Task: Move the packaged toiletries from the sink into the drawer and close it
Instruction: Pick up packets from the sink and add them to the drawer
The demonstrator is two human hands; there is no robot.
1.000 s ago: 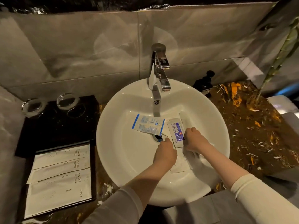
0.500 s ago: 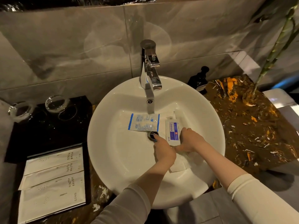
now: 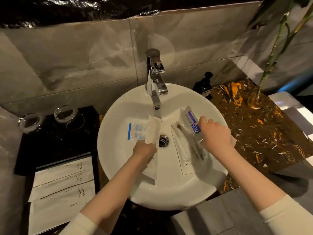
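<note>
Several flat packets are what I'm dealing with, all down in the white sink, seen from my head camera looking down. They look feather-light, thin and floppy, with slick wrappers on glazed porcelain (so they will likely slide rather than lift if I push on them); I judge the best hold is a pinch at an edge or short end, thumb under, fingers over.

My left hand is clenched around a long white paper sleeve at about its middle, just at 9 o'clock of the drain. The sleeve runs up toward 12 and overlaps the blue-edged packet, which lies flat at 9 o'clock, beyond my knuckles, not in my grip.

My right hand sits at 3 o'clock of the drain, fingers closed on the packet with blue print, lifted and tilted toward 11. Beneath it a blurred clear-wrapped packet seems caught in the same grasp, though I cannot tell for sure. One more white sleeve lies loose at 4 o'clock, just beside my wrist.

No drawer shows here.
</note>
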